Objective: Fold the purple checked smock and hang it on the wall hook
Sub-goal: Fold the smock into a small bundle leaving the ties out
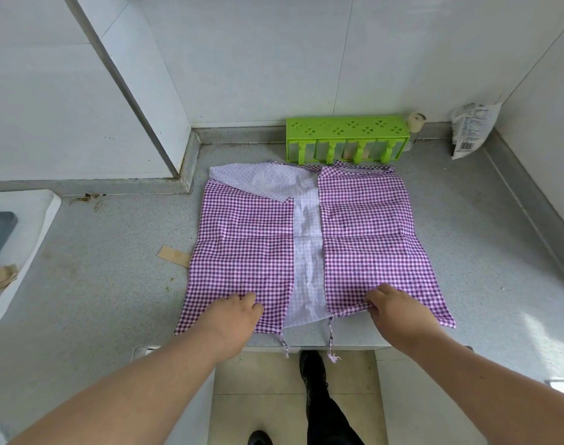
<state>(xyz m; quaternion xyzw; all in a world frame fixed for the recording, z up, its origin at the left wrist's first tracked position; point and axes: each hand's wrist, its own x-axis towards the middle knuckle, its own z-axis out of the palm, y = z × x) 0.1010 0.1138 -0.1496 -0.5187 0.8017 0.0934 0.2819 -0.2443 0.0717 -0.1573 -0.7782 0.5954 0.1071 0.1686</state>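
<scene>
On the grey counter (pixel 113 252) in front of me, a green rack (pixel 346 139) stands against the back wall, a cream-capped bottle (pixel 415 123) just beside its right end. A crumpled printed packet (pixel 471 130) leans in the far right corner. A tan strip, maybe tape (pixel 174 254), lies flat toward my left.

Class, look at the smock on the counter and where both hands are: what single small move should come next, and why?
Probably lift the near hem and fold it away toward the green rack. The purple checked smock lies flat with both side panels already folded inward, and the left hand and right hand each grip its near edge.
</scene>
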